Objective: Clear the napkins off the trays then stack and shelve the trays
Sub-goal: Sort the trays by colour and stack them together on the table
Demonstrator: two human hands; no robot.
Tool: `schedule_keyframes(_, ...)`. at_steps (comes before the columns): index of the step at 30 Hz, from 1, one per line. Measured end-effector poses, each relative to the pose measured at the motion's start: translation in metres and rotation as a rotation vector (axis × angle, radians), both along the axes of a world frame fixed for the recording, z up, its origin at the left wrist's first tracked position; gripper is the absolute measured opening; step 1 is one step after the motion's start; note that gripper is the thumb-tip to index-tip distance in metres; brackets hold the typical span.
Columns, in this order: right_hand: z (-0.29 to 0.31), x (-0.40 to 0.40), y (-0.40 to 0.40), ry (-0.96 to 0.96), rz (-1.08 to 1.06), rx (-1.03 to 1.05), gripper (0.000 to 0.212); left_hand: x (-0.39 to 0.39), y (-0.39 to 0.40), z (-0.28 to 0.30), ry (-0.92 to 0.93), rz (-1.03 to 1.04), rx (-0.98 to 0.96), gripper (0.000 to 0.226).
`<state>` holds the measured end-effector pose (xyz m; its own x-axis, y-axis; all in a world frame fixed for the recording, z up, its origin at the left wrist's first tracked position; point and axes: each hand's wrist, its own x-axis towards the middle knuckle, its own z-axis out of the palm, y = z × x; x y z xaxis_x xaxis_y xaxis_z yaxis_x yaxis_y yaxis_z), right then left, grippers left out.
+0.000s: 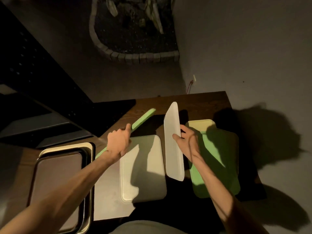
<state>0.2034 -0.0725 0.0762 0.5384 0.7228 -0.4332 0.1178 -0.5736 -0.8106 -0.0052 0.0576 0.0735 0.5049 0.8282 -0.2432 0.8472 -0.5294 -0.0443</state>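
Overhead, left hand (119, 142) grips green tray (143, 118); right hand (185, 141) grips white tray (173, 141).

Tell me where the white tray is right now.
In the head view, the white tray is right of centre, held tilted on edge by the right hand, between the cream tray and the green tray.

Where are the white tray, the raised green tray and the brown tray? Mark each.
white tray (173, 141): head view, middle of its tilted face.
raised green tray (143, 118): head view, upper edge.
brown tray (57, 174): head view, flat bottom.
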Motion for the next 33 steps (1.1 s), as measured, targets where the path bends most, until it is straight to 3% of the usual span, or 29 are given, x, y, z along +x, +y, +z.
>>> schedule_keyframes(6, 0.029, -0.042, 0.026, -0.217, 0.131, 0.149, 0.045, -0.002, 0.012, 0.031, -0.401, 0.231, -0.081, 0.025)
schedule_keyframes(9, 0.038, -0.067, 0.039, -0.264, 0.152, 0.193, 0.044, -0.005, 0.01, 0.035, -0.714, 0.366, -0.27, 0.016)
schedule_keyframes(12, 0.045, -0.09, 0.046, -0.381, 0.118, 0.166, 0.043, -0.009, -0.002, 0.033, -1.082, 0.526, -0.632, 0.024)
schedule_keyframes(18, 0.032, -0.127, 0.057, -0.518, 0.23, 0.195, 0.041, -0.015, -0.025, 0.017, -1.394, 0.709, -0.787, 0.023)
schedule_keyframes(21, 0.026, -0.134, 0.059, -0.549, 0.324, 0.24, 0.036, -0.024, -0.032, 0.01, -1.509, 0.88, -0.936, 0.029)
schedule_keyframes(25, 0.02, -0.132, 0.057, -0.519, 0.472, 0.269, 0.022, -0.045, -0.034, -0.001, -1.544, 0.999, -1.11, 0.053)
schedule_keyframes(28, 0.026, -0.108, 0.056, -0.581, 0.562, 0.222, 0.034, -0.054, -0.036, -0.005, -1.521, 1.079, -1.233, 0.061)
schedule_keyframes(31, 0.032, -0.075, 0.052, -0.841, 0.406, 0.209, 0.041, -0.062, -0.035, -0.007, -1.529, 1.144, -1.281, 0.067)
schedule_keyframes(33, 0.036, -0.055, 0.051, -0.976, 0.261, 0.072, 0.057, -0.069, -0.033, -0.007, -1.564, 1.139, -1.319, 0.068)
